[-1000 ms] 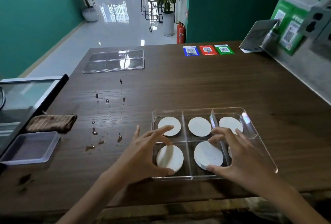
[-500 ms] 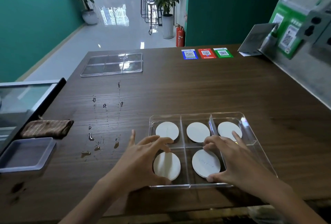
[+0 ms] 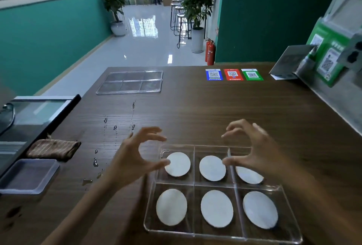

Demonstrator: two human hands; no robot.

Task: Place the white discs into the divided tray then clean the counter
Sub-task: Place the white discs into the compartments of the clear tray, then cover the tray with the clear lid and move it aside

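A clear divided tray (image 3: 287, 213) sits near the counter's front edge, with one white disc (image 3: 216, 208) in each of its several compartments. My left hand (image 3: 135, 158) hovers over the tray's far left corner, fingers spread and loosely curved, holding nothing; its thumb tip is close to the far-left disc (image 3: 179, 164). Above the far right of the tray, my right hand (image 3: 252, 150) is held the same way, empty, partly covering the far-right disc (image 3: 249, 177).
Water drops (image 3: 114, 127) dot the dark wooden counter (image 3: 215, 111) left of the tray. A folded brown cloth (image 3: 52, 148) and a clear lidded box (image 3: 27, 176) lie at the left edge. The tray's clear lid (image 3: 130, 82) rests at the back; QR cards (image 3: 233, 74) lie far right.
Both hands have lifted off the near discs and the tray and now hover over its far side, empty. The view has tilted so the tray sits lower in frame.
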